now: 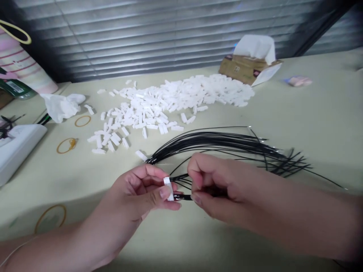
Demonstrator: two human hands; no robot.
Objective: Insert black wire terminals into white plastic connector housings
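Note:
Between thumb and fingers, my left hand [144, 192] pinches a white connector housing [168, 188] upright. Several black wires [179, 181] run from the housing's right side toward my right hand [215, 185]. My right hand is closed on black wires close to the housing; a dark wire end with a metal tip shows at its fingertips, against the housing's lower part. Its inner fingers and what lies in the palm are hidden. Behind both hands lies a long bundle of black wires [210, 139], fanned out at its right end. One loose white housing [141, 155] sits at the bundle's left end.
A wide pile of white housings [181, 94] covers the back of the table. A tissue pack [246, 64] stands behind it at right. Rubber bands [82, 121], a crumpled tissue [64, 105], a white box [19, 147] and a striped bottle [25, 64] are at left.

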